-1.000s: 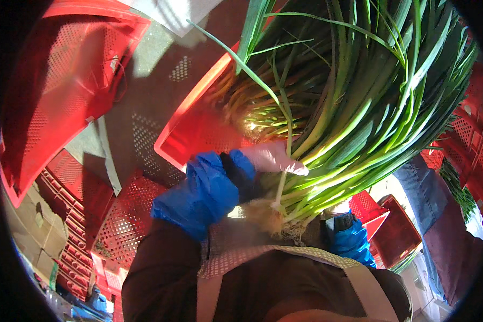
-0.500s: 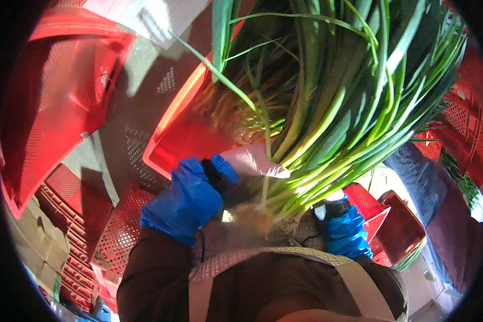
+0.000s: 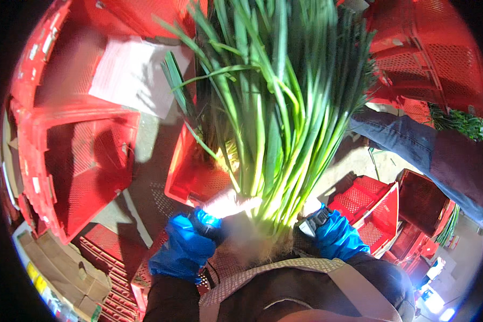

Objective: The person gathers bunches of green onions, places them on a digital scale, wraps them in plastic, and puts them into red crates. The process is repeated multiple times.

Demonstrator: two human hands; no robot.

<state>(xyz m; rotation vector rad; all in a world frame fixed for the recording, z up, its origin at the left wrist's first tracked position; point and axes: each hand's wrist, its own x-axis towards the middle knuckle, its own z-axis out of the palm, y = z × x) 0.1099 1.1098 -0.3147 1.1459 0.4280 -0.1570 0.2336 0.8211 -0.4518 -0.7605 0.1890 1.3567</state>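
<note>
I can't go straight ahead: the onions (image 3: 279, 139) fill the middle, from the left hand (image 3: 229, 204) and right hand (image 3: 310, 206) to the top edge. Leftward, the near crate (image 3: 183, 166) blocks me; past it, a strip of floor (image 3: 154, 147) runs open to the tilted crate (image 3: 86, 155). Rightward, I could pass between leaves and leg (image 3: 400, 134), clear of the small crates (image 3: 383, 220).

No readable text or signs.
</note>
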